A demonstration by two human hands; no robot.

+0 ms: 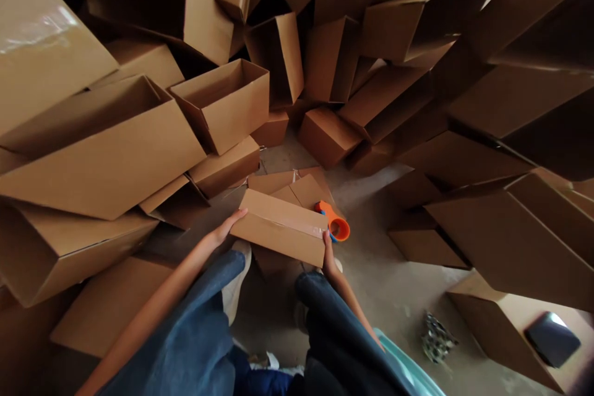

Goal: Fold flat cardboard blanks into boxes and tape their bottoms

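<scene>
I hold a small brown cardboard box (278, 228) in front of my knees, its top seam covered by a strip of clear tape. My left hand (226, 226) lies against the box's left end with the fingers stretched along it. My right hand (328, 253) grips the right end, the fingers wrapped under the edge. An orange tape dispenser (335, 223) lies right beside my right hand, touching the box's right corner. Flat cardboard flaps (297, 185) sit on the floor just behind the box.
Piles of open brown cardboard boxes (223, 102) ring the spot on the left, back and right. A dark flat object (552, 339) lies on a box at lower right. A crumpled patterned thing (436, 339) sits on the concrete floor (394, 284).
</scene>
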